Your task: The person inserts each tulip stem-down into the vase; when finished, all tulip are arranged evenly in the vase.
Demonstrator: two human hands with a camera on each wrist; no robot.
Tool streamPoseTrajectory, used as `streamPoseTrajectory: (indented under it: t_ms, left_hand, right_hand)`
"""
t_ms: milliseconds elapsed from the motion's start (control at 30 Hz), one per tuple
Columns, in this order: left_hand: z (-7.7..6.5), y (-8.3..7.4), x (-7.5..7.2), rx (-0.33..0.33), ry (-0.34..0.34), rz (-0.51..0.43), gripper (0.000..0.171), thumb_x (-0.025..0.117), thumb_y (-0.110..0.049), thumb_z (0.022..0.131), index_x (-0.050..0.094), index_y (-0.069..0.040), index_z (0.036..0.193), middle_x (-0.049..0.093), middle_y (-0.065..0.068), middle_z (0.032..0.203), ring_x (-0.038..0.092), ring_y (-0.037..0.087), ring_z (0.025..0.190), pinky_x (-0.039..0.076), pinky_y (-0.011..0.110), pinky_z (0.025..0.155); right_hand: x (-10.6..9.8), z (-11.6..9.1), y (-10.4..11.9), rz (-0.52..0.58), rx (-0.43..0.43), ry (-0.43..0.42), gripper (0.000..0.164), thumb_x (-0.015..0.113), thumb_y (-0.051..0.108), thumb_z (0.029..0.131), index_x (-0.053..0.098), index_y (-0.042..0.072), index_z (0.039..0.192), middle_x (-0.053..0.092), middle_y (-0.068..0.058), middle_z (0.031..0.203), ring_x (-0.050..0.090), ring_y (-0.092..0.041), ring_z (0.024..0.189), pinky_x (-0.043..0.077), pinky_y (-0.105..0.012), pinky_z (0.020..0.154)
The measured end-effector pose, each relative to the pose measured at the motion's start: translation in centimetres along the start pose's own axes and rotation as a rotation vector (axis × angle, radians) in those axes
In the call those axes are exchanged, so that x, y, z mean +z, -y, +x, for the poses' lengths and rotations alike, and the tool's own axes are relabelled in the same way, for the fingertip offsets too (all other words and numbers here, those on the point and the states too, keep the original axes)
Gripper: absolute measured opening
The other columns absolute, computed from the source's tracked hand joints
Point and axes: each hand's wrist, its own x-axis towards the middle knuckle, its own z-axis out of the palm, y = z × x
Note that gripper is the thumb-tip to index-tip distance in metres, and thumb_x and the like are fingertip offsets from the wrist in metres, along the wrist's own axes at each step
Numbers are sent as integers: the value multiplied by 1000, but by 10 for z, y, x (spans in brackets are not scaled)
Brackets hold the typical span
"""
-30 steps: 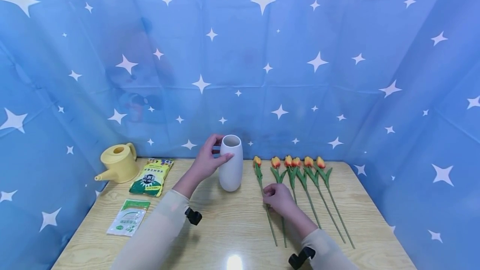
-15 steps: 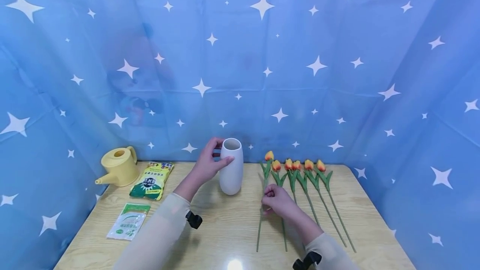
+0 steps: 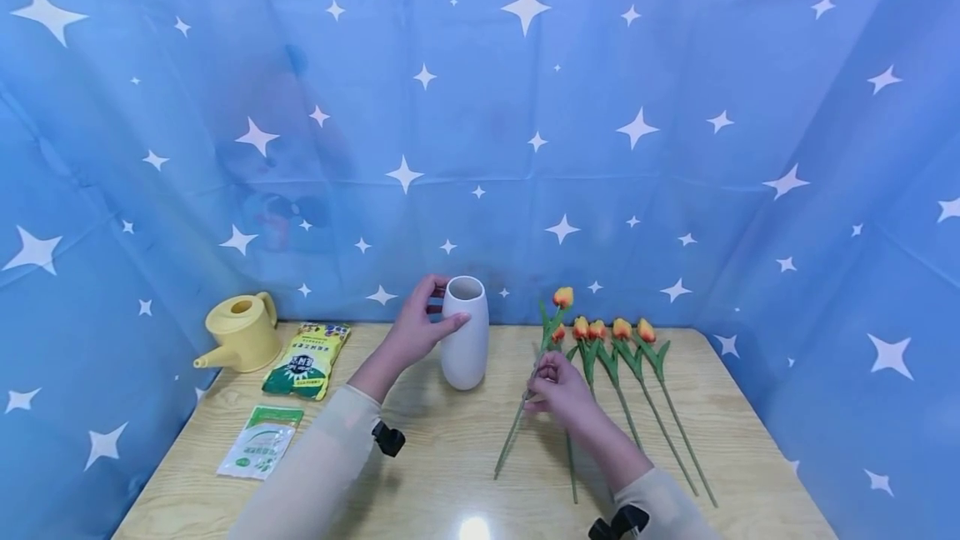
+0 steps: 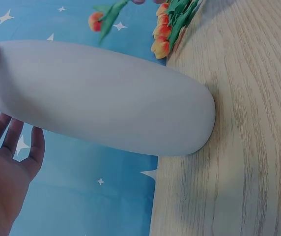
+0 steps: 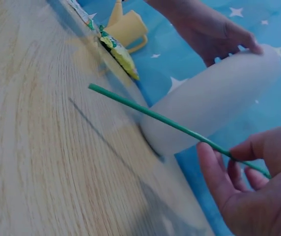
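A white vase (image 3: 465,344) stands upright at the back middle of the table. My left hand (image 3: 420,327) grips it near the rim, thumb across the front and fingers behind. In the left wrist view the vase (image 4: 106,98) fills much of the picture, its base on the wood. My right hand (image 3: 562,390) pinches the stem of one orange-yellow tulip (image 3: 563,298), lifted and slanting, its lower end toward the vase side. In the right wrist view the green stem (image 5: 150,113) runs between thumb and fingers, above its shadow on the table.
Several more tulips (image 3: 647,330) lie side by side on the wooden table (image 3: 420,473), right of the vase. At the left stand a yellow watering can (image 3: 243,336), a yellow-green bag (image 3: 306,361) and a white-green packet (image 3: 258,442). A blue star-patterned curtain (image 3: 480,107) hangs behind.
My right hand has picked the leftmost tulip up off the table and tilted it, bloom to the right and stem end to the left. My left hand stays on the vase.
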Motion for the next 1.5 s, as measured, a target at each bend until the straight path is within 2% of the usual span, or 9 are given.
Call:
streamPoseTrajectory:
  t_ms: [167, 367, 500, 667, 867, 1067, 1200, 1367, 1500]
  left_hand:
    - [-1, 1, 0, 2, 1, 6, 49, 85, -34, 101, 58, -22, 140, 63, 4, 137, 66, 33, 127, 59, 59, 104]
    - [-2, 3, 0, 14, -5, -6, 50, 87, -35, 100, 59, -22, 140, 63, 5, 137, 66, 32, 126, 59, 58, 105]
    - [-2, 5, 1, 10, -3, -18, 51, 87, -37, 100, 59, -23, 140, 63, 5, 136, 67, 33, 125, 59, 58, 103]
    - [-3, 6, 2, 2, -7, -29, 51, 86, -39, 100, 59, -24, 141, 63, 5, 136, 66, 38, 125, 60, 60, 101]
    - [-3, 4, 2, 11, -2, -34, 51, 84, -41, 102, 58, -25, 143, 62, 4, 137, 65, 39, 127, 58, 60, 103]
    - [-3, 3, 2, 3, -7, -23, 53, 84, -41, 101, 58, -25, 145, 63, 4, 136, 67, 35, 124, 60, 58, 101]
    - [-2, 2, 1, 11, -12, -26, 53, 84, -39, 101, 58, -22, 145, 63, 6, 135, 68, 34, 122, 60, 60, 101]
    - [-1, 2, 0, 22, -4, -36, 54, 85, -34, 101, 57, -20, 145, 62, 8, 136, 67, 35, 123, 57, 63, 103]
    - [0, 3, 0, 23, -2, -41, 55, 86, -33, 101, 57, -19, 146, 62, 9, 137, 66, 38, 124, 57, 64, 103]
  right_hand:
    - [-3, 0, 2, 11, -33, -17, 19, 59, -5, 108, 45, 1, 120, 50, -8, 100, 65, -27, 92, 66, -55, 88]
    - [-5, 0, 4, 26, -70, -73, 25, 62, -2, 109, 49, 2, 130, 50, -6, 104, 68, -26, 96, 66, -55, 91]
    - [-6, 1, 10, 53, -104, -125, 29, 64, 0, 109, 55, 4, 136, 57, -7, 107, 71, -24, 96, 67, -48, 87]
    - [-5, 3, 21, 125, -171, -179, 26, 64, -4, 108, 56, 3, 132, 62, -7, 104, 75, -22, 90, 68, -41, 79]
    - [-4, 4, 36, 187, -243, -231, 23, 64, -7, 107, 56, 5, 125, 62, -5, 105, 73, -17, 88, 68, -39, 78]
    - [-4, 7, 53, 233, -294, -266, 24, 66, -5, 108, 56, 8, 126, 59, -1, 103, 67, -13, 88, 68, -39, 81]
    - [-5, 12, 69, 247, -348, -282, 25, 65, -7, 107, 57, 9, 125, 57, 0, 101, 66, -13, 85, 68, -39, 80]
    - [-6, 17, 95, 300, -427, -292, 23, 64, -7, 108, 56, 11, 121, 56, -1, 102, 64, -17, 91, 67, -33, 77]
    - [-4, 21, 111, 310, -476, -306, 22, 64, -6, 109, 57, 12, 120, 57, -2, 101, 67, -18, 91, 67, -33, 77]
